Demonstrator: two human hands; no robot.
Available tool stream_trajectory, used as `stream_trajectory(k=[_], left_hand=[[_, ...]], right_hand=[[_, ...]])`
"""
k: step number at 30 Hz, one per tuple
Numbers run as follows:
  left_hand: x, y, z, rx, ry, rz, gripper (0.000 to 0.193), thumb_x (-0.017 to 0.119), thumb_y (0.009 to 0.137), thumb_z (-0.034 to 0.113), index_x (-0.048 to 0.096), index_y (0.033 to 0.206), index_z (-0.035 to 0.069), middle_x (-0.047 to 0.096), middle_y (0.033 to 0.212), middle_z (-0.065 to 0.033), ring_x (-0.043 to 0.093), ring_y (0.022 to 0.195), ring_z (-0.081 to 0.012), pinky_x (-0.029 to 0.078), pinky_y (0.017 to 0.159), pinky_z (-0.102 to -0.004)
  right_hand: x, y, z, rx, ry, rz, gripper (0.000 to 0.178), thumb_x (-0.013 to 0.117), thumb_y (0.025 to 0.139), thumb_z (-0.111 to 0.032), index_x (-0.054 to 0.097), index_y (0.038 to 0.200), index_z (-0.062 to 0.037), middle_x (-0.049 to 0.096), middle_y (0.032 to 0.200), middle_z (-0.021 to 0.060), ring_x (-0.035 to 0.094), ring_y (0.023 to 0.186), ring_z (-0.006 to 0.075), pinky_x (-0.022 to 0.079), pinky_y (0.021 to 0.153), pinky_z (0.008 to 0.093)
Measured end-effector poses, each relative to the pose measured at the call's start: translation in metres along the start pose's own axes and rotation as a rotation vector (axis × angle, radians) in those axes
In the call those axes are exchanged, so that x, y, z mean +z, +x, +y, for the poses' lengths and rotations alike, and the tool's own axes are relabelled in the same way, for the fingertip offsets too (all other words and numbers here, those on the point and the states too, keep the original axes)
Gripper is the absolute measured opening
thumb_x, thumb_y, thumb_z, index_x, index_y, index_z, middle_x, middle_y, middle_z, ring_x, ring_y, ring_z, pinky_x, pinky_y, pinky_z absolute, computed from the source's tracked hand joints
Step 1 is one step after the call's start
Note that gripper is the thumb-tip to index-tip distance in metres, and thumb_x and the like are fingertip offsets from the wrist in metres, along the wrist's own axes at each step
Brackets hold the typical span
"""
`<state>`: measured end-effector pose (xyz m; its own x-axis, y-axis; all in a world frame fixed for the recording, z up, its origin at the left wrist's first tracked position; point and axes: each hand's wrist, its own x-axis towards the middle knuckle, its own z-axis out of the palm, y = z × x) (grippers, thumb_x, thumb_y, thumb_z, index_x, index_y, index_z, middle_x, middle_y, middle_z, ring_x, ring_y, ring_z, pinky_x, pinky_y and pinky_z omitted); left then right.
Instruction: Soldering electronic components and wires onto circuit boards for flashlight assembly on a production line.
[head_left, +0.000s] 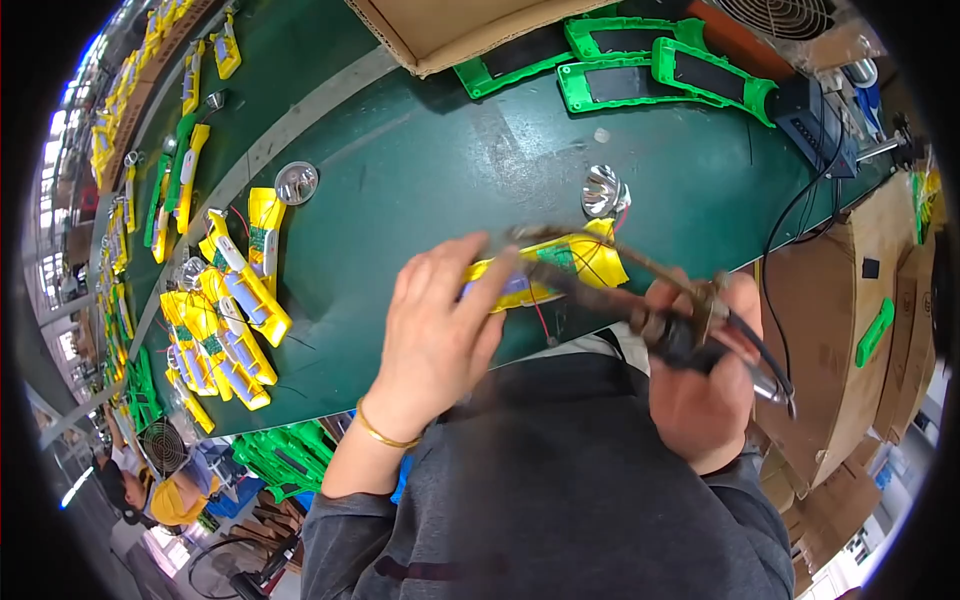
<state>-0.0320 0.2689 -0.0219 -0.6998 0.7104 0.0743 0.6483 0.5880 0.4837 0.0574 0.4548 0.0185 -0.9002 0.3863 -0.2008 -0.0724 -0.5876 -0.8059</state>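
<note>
In front of me, at the table's near edge, lies a yellow plastic lamp housing half [604,256] with a purple battery and a green circuit board in it. My left hand [428,330] is closed on its left end, thumb and fingers partly hiding the battery. My right hand [705,400] is wrapped round a soldering iron [668,335], blurred by motion, with a thin metal tube along it. Its shaft points left over the housing toward my left fingers; whether the tip touches anything I cannot tell. A shiny round reflector [600,190] with a red wire sits just beyond the housing.
Several yellow housings [240,290] with batteries lie heaped at left, a reflector [296,183] beside them. Green housing parts [630,85] and a cardboard box [440,40] stand at the far side. A dark control box [815,130] and hanging cable [768,290] are at right.
</note>
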Motion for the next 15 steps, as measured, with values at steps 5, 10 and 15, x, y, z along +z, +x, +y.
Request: stream_trajectory(k=[5,10,15], left_hand=[[-0.021,-0.057,-0.017,-0.258,0.032,0.275,0.045,0.063,0.072,0.003,0.057,0.116,0.003,0.051,0.121,-0.0183,0.050,0.110,-0.0340,0.040,0.092,-0.0418],[0.009,-0.030,0.009,0.026,0.223,0.187,0.049,0.066,0.067,0.002,0.058,0.116,0.006,0.049,0.121,-0.0166,0.050,0.106,-0.0334,0.041,0.086,-0.0432],[0.025,0.008,0.017,0.194,0.006,0.316,0.026,0.072,0.065,0.004,0.068,0.091,0.005,0.061,0.097,-0.0073,0.056,0.088,-0.0261,0.044,0.076,-0.0371]], right_hand=[[-0.009,0.010,0.004,0.007,-0.001,-0.107,0.038,0.062,0.082,-0.018,0.042,0.110,-0.0026,0.057,0.097,0.0123,0.057,0.084,0.0196,0.045,0.082,0.0339],[-0.005,0.029,0.039,0.089,-0.062,-0.053,0.023,0.058,0.087,-0.008,0.047,0.106,-0.0009,0.058,0.092,0.0073,0.058,0.083,0.0132,0.045,0.074,0.0254],[-0.006,0.045,0.044,0.069,0.088,0.019,0.019,0.055,0.090,-0.017,0.049,0.101,-0.0034,0.057,0.090,0.0060,0.058,0.083,0.0144,0.046,0.085,0.0359]])
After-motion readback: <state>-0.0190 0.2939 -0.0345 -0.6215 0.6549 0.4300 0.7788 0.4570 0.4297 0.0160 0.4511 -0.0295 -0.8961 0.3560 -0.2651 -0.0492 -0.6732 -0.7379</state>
